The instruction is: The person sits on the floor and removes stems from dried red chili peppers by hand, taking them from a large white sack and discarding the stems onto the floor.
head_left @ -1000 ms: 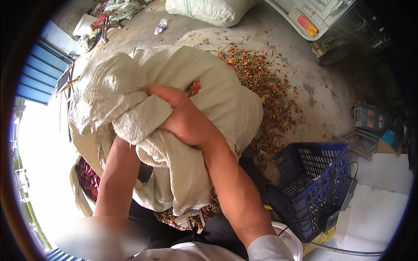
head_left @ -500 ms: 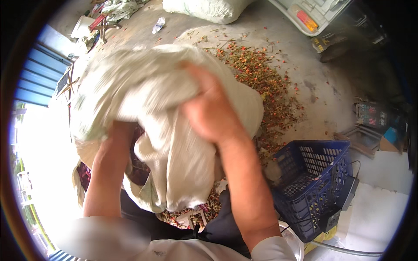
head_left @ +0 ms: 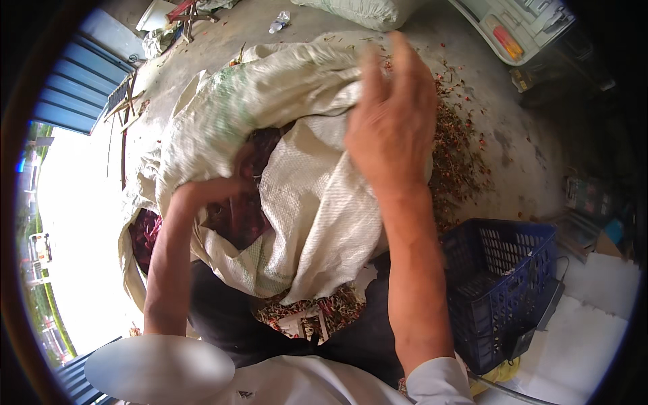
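Two hands at the sack (head_left: 317, 182), which sits in front of the knees. Right hand (head_left: 395, 125): fingers extended and spread at the sack's far right side; contact cannot be told. Left hand (head_left: 241, 177): inside the sack's mouth, blurred, shadowed; grip cannot be told. Sack: woven, cream, green-striped, rim folded, dark red contents (head_left: 246, 219) visible. Shirt (head_left: 304, 381): small dark mark. Rightward: loose stem heap (head_left: 462, 158), concrete floor (head_left: 509, 145); blue latticed crate (head_left: 503, 297) beside right forearm.

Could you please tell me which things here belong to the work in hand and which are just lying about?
Part of the work: open woven sack, its dark-red contents.
Seemingly just lying about: blue plastic crate, stuffed white sack, crumpled clear plastic, white bucket.
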`<state>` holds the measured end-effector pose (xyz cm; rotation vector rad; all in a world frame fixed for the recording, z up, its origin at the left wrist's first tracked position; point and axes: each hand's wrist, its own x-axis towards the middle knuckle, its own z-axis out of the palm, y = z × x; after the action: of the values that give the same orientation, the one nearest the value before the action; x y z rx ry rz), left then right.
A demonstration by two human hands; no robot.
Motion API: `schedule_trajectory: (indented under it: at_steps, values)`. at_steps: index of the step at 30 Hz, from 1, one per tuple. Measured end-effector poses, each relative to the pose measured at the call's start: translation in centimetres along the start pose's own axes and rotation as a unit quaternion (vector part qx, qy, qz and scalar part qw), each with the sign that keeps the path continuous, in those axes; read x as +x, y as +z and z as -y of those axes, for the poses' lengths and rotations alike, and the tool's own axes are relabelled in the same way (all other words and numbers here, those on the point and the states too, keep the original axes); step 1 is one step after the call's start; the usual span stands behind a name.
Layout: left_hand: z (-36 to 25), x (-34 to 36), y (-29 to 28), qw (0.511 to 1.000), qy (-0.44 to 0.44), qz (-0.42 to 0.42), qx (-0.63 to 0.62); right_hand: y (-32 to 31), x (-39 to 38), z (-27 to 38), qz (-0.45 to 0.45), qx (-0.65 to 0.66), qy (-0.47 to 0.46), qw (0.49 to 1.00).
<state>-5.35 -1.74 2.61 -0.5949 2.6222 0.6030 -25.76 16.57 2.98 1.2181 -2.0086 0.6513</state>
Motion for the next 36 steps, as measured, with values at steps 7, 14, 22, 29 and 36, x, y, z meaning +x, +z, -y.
schedule_trajectory:
  at_steps: [7, 14, 22, 29, 36]
  values:
    - [4.9, 5.1, -3.7, 0.995, -0.036, -0.093, -0.028, 0.8, -2.9, 8.4, 0.321, 0.172, -0.190, 0.912]
    - [1.6, 10.8, -0.2, 0.998, -0.056, -0.007, -0.035, -0.1, -1.6, 4.0, 0.394, 0.160, 0.162, 0.891]
    - [3.5, 2.3, 2.6, 0.997, -0.057, 0.016, 0.051, 1.3, -1.8, 3.1, 0.479, 0.220, 0.043, 0.848]
    - [2.8, -3.9, -1.2, 0.985, 0.064, -0.126, -0.102, -0.6, -0.6, 4.1, 0.411, 0.555, 0.153, 0.707]
    - [10.0, 9.1, -6.5, 0.911, 0.104, -0.391, 0.078, 1.7, 1.2, 4.0, 0.161, 0.315, 0.236, 0.905]
